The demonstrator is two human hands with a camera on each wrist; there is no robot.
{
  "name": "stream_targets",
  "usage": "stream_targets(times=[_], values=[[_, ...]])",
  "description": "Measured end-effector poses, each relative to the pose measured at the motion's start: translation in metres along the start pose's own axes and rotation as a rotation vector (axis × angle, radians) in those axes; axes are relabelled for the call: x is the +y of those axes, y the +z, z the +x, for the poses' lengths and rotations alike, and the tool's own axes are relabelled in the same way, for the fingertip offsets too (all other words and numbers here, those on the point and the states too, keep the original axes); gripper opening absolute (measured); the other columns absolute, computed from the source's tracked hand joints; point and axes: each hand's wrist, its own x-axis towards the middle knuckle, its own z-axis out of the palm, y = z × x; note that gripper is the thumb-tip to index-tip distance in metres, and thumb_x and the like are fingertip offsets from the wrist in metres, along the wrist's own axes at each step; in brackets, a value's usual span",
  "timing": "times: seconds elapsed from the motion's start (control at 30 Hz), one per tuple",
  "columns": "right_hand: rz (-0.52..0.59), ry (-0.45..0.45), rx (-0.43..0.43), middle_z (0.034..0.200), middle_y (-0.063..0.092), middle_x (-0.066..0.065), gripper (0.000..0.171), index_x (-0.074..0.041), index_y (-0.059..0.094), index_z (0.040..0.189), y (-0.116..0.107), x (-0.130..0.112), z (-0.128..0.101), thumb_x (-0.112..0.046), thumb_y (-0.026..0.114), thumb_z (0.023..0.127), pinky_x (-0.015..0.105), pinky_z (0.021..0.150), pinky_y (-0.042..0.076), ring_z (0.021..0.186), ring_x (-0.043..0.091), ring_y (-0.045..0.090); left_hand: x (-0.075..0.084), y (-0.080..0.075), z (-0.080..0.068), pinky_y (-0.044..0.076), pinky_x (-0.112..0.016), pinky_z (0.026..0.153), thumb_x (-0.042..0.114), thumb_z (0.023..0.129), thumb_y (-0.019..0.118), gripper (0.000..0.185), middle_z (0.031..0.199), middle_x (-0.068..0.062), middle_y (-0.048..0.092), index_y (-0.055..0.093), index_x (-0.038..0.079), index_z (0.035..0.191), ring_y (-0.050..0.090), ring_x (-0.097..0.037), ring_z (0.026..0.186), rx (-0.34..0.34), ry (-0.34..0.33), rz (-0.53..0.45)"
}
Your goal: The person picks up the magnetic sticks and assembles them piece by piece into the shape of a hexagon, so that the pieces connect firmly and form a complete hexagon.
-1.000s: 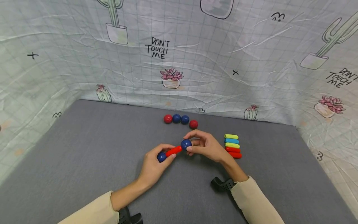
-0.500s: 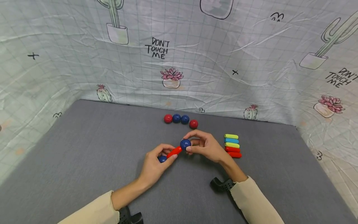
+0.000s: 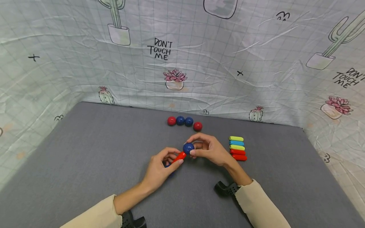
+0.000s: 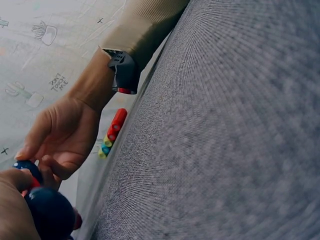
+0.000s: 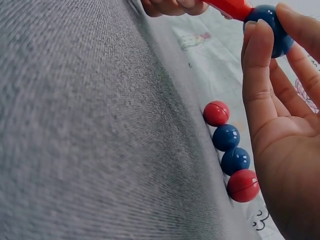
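Observation:
My left hand [image 3: 158,165] pinches a red rod [image 3: 179,156] between thumb and fingers. At the rod's near end is a blue ball [image 4: 52,214], large in the left wrist view but mostly hidden behind the left hand in the head view. The rod's far end meets a second blue ball [image 3: 188,148]. My right hand [image 3: 209,149] grips that ball with thumb and fingertips; in the right wrist view the ball [image 5: 272,31] sits between them, against the red rod [image 5: 231,7]. Ball, rod and ball form one slanted line above the grey table.
Behind the hands lies a row of balls: a red ball [image 3: 171,121], two blue balls [image 3: 184,121] and another red ball [image 3: 197,126]. To the right, several short rods [image 3: 237,148] in yellow, blue and red lie side by side. A printed cloth [image 3: 137,79] hangs behind the grey table [image 3: 85,158].
The red rod has tilted more steeply, its near end swinging down and toward me, so the left-hand blue ball is now mostly hidden. The right-hand ball has shifted slightly left.

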Motion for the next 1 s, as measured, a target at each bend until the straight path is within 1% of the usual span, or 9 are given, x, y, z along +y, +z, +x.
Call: stream_targets(times=[0.17, 0.27, 0.37, 0.47, 0.57, 0.73, 0.8, 0.93, 1.0], values=[[0.020, 0.012, -0.017, 0.107, 0.059, 0.023, 0.033, 0.008, 0.052, 0.119, 0.001, 0.002, 0.000, 0.000, 0.064, 0.090, 0.036, 0.071, 0.055, 0.081, 0.021, 0.063, -0.003, 0.000, 0.000, 0.043, -0.023, 0.052, 0.000, 0.088, 0.067, 0.026, 0.077, -0.013, 0.066, 0.049, -0.007, 0.104, 0.055, -0.013, 0.059, -0.066, -0.025, -0.079], [0.006, 0.026, -0.014, 0.107, 0.060, 0.022, 0.032, 0.007, 0.053, 0.121, 0.003, 0.003, 0.001, -0.001, 0.063, 0.091, 0.036, 0.072, 0.055, 0.080, 0.021, 0.062, -0.005, 0.000, 0.000, 0.042, -0.021, 0.051, 0.000, 0.088, 0.066, 0.027, 0.074, -0.013, 0.065, 0.045, -0.008, 0.103, 0.052, -0.009, 0.056, -0.081, -0.041, -0.104], [-0.008, 0.042, 0.010, 0.110, 0.061, 0.021, 0.032, 0.005, 0.054, 0.123, 0.006, 0.004, 0.002, -0.003, 0.062, 0.092, 0.036, 0.073, 0.054, 0.081, 0.021, 0.062, -0.005, 0.001, 0.001, 0.040, -0.020, 0.051, 0.000, 0.089, 0.066, 0.027, 0.072, -0.012, 0.065, 0.045, -0.007, 0.103, 0.050, -0.008, 0.055, -0.065, -0.064, -0.111], [-0.007, 0.050, 0.030, 0.117, 0.059, 0.022, 0.034, 0.005, 0.053, 0.126, 0.009, 0.005, 0.004, -0.003, 0.060, 0.094, 0.037, 0.076, 0.054, 0.087, 0.022, 0.062, -0.006, 0.001, 0.001, 0.038, -0.018, 0.049, 0.001, 0.089, 0.067, 0.026, 0.072, -0.013, 0.064, 0.047, -0.007, 0.104, 0.050, -0.007, 0.054, -0.038, -0.086, -0.115], [0.007, 0.071, 0.042, 0.123, 0.057, 0.023, 0.036, 0.004, 0.051, 0.128, 0.013, 0.007, 0.005, -0.003, 0.060, 0.094, 0.037, 0.079, 0.053, 0.096, 0.024, 0.062, -0.008, 0.001, 0.001, 0.036, -0.018, 0.047, 0.000, 0.088, 0.067, 0.027, 0.072, -0.014, 0.064, 0.047, -0.006, 0.104, 0.048, -0.007, 0.052, -0.033, -0.085, -0.110], [0.023, 0.112, 0.059, 0.125, 0.058, 0.019, 0.034, 0.003, 0.054, 0.126, 0.017, 0.008, 0.005, -0.007, 0.061, 0.094, 0.037, 0.083, 0.052, 0.103, 0.026, 0.061, -0.029, 0.003, 0.001, 0.034, -0.019, 0.046, 0.009, 0.087, 0.071, 0.034, 0.079, -0.009, 0.065, 0.045, 0.002, 0.108, 0.045, -0.007, 0.049, -0.037, -0.091, -0.111], [0.037, 0.119, 0.049, 0.122, 0.059, 0.019, 0.035, 0.004, 0.054, 0.126, 0.018, 0.009, 0.005, -0.007, 0.061, 0.094, 0.036, 0.083, 0.052, 0.100, 0.025, 0.062, -0.037, 0.004, 0.001, 0.032, -0.019, 0.043, 0.012, 0.088, 0.071, 0.037, 0.081, -0.007, 0.064, 0.043, 0.004, 0.111, 0.043, -0.007, 0.047, -0.032, -0.101, -0.117], [0.059, 0.118, 0.022, 0.116, 0.060, 0.022, 0.037, 0.005, 0.052, 0.128, 0.019, 0.010, 0.004, -0.006, 0.061, 0.094, 0.035, 0.083, 0.052, 0.095, 0.022, 0.062, -0.038, 0.003, 0.001, 0.028, -0.020, 0.038, 0.013, 0.089, 0.070, 0.040, 0.080, -0.009, 0.061, 0.044, 0.004, 0.118, 0.037, -0.007, 0.042, -0.023, -0.112, -0.124], [0.055, 0.114, 0.021, 0.113, 0.061, 0.024, 0.037, 0.005, 0.052, 0.128, 0.019, 0.010, 0.004, -0.005, 0.061, 0.094, 0.034, 0.084, 0.051, 0.093, 0.022, 0.063, -0.038, 0.003, 0.001, 0.029, -0.020, 0.037, 0.014, 0.089, 0.069, 0.041, 0.081, -0.009, 0.061, 0.045, 0.006, 0.121, 0.037, -0.007, 0.042, -0.025, -0.121, -0.127]])
